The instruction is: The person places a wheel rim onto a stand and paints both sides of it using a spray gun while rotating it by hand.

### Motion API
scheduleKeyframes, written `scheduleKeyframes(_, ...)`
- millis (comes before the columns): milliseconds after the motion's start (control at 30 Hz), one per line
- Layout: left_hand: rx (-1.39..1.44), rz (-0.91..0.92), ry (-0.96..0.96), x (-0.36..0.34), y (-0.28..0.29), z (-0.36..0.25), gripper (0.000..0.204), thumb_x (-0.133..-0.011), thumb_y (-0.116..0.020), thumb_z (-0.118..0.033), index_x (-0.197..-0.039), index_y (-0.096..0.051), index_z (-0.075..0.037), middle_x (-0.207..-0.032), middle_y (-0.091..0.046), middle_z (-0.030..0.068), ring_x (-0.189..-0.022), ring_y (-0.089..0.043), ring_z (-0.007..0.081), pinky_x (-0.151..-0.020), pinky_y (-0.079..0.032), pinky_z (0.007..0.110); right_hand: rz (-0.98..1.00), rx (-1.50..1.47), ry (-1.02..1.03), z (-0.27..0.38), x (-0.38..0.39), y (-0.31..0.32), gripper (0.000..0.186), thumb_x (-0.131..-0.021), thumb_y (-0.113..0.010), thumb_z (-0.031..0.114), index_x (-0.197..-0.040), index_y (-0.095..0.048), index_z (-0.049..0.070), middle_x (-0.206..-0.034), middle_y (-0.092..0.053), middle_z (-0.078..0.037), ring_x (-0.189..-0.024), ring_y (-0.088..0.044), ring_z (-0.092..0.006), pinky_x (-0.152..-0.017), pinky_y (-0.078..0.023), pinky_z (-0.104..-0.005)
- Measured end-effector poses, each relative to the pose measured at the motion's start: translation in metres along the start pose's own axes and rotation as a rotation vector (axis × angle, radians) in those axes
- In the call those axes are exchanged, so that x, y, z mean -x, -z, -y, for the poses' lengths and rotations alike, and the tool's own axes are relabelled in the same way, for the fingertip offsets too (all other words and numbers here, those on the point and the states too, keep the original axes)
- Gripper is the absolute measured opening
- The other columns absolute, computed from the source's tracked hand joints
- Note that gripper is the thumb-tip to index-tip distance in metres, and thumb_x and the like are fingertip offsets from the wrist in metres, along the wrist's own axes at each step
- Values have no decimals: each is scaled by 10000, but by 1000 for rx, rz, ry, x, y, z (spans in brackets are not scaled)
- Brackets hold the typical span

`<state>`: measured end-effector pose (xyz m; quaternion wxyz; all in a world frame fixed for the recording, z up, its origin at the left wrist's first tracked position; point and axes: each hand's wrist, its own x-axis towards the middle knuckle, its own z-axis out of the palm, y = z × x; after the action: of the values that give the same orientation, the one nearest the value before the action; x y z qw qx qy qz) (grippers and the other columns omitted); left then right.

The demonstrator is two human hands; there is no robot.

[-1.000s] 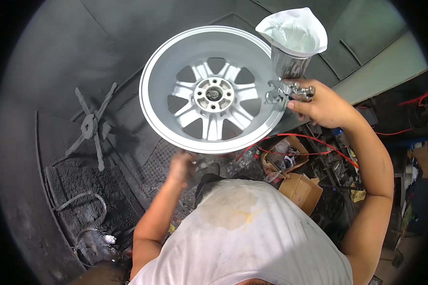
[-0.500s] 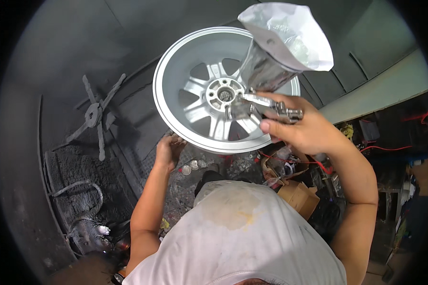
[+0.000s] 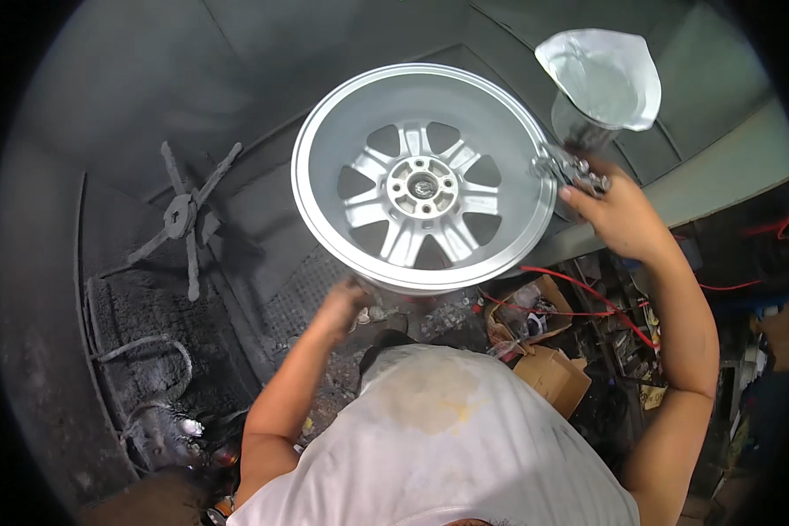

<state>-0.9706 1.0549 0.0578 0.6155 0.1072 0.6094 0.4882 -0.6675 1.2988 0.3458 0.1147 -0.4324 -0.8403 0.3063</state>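
Observation:
A silver car wheel rim [image 3: 386, 95] faces up in front of me, its spokes and hub showing. My right hand [image 3: 629, 217] is closed round a metal spray gun [image 3: 572, 168], its front end over the wheel's right edge. On the gun stands a cup [image 3: 579, 121] topped by a white paper funnel [image 3: 647, 74] with pale grey liquid visible inside. My left hand [image 3: 340, 309] is at the wheel's lower left edge. It is blurred and its fingers are partly hidden, so I cannot tell whether they grip the rim.
A grey-coated stand [image 3: 181, 215] with several arms is at the left, above a dark, crusted mat [image 3: 149, 324]. At the lower right are an open cardboard box [image 3: 552, 377] and a red hose [image 3: 587, 296]. Grey walls [image 3: 263, 53] stand behind the wheel.
My right hand and the spray gun have moved right, from over the hub to the wheel's right edge. My left hand has shifted right along the lower edge. The wheel appears slightly lower and turned.

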Motion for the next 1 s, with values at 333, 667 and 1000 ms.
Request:
scheduleKeyframes(333, 331, 50, 89, 28, -56, -21, 447, -852, -564, -55, -1293, -605, 11, -1224, -665, 137, -1115, -624, 288, -1012, -457, 442, 437, -474, -139, 36, 44, -28, 533, -962, -687, 181, -1445, -543, 8, -992, -680, -28, -769, -590, -92, -690, -535, -278)
scheduleKeyframes(667, 280, -26, -86, -23, 4, -17, 506, -921, -638, -132, -1380, -523, 46, -1337, -623, 196, -1258, -596, 306, -1116, -456, 458, 224, -585, 181, 12, 19, -85, 514, -979, -662, 171, -1462, -550, 36, -972, -692, -29, -769, -567, -75, -717, -499, -254)
scheduleKeyframes(1000, -67, 159, -18, -1, -31, 76, 565, -843, -663, -73, -1386, -531, 13, -1309, -621, 147, -1271, -574, 269, -1106, -437, 391, 175, -621, 192, 17, 10, -86, 534, -986, -673, 173, -1475, -529, 15, -826, -591, 43, -700, -513, -55, -636, -465, -232)
